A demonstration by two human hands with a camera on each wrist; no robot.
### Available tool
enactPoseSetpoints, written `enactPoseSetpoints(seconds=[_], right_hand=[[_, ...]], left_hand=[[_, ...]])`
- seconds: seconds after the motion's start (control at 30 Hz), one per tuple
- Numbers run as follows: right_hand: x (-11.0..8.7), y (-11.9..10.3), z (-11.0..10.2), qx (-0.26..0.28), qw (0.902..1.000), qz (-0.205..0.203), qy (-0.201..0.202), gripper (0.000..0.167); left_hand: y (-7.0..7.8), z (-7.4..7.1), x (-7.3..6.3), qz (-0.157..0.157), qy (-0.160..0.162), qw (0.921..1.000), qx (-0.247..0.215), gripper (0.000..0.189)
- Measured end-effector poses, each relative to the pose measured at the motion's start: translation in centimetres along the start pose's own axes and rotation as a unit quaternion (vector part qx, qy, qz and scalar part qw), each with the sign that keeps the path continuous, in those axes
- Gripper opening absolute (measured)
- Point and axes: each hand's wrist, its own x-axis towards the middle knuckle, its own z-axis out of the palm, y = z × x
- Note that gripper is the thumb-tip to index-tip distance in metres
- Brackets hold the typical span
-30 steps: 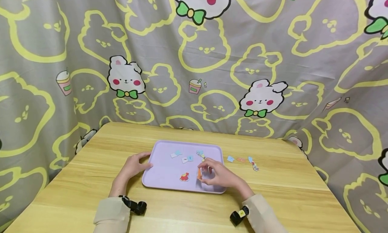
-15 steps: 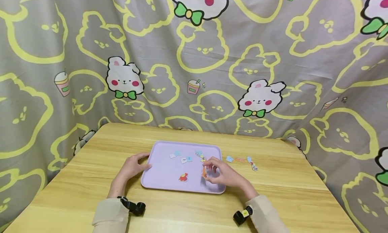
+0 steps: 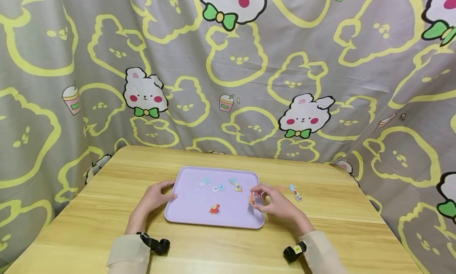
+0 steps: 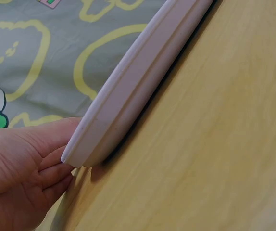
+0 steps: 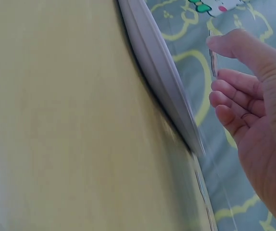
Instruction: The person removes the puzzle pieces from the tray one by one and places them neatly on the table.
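Note:
My right hand [image 3: 276, 204] pinches a thin, flat orange cutout piece [image 3: 251, 198] between thumb and fingertips, above the right side of a lavender tray [image 3: 192, 210]. Edge-on in the right wrist view, the piece [image 5: 213, 62] is just a thin strip. At the tray's left rim, my left hand [image 3: 154, 196] holds the edge, the thumb over the rim; in the left wrist view its other fingers lie by the tray's outer side [image 4: 123, 91]. On the tray lie a red cutout [image 3: 214, 209], blue-and-white pieces [image 3: 218, 188] and a yellow-and-blue piece [image 3: 236, 185].
Right of the tray, on the wooden table [image 3: 338, 214], lie an orange piece [image 3: 280, 188] and a blue, multicoloured piece [image 3: 295, 192]; my right hand hides part of that area. A patterned grey curtain [image 3: 249, 96] hangs behind and beside the table.
My right hand has moved right across the tray with the orange cutout, uncovering the yellow-and-blue piece and covering a blue piece on the table. The left hand stays at the rim.

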Motion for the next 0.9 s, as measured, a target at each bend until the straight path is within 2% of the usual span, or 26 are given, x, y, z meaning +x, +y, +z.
enactPoseSetpoints(seconds=[0.23, 0.4, 0.53, 0.77, 0.9], right_hand=[[-1.2, 1.6, -1.5, 0.005, 0.9992, 0.027, 0.028, 0.045], [-1.8, 2.6, -2.1, 0.007, 0.9983, 0.032, 0.049, 0.043], [-2.1, 3.2, -2.5, 0.007, 0.9981, 0.027, 0.055, 0.042], [-3.1, 4.1, -3.8, -0.008, 0.9958, 0.069, 0.059, 0.044], [-3.6, 4.9, -4.5, -0.013, 0.9953, 0.071, 0.064, 0.043]], left_hand=[[0.0, 0.0, 0.0, 0.001, 0.0, 1.0, 0.004, 0.055], [0.3, 0.0, -0.1, -0.002, 0.0, 1.0, 0.003, 0.055], [0.3, -0.1, -0.2, -0.003, 0.001, 1.0, 0.005, 0.055], [0.3, 0.0, -0.1, -0.005, -0.002, 1.0, 0.002, 0.056], [0.3, -0.1, -0.1, -0.004, -0.003, 1.0, 0.002, 0.055]])
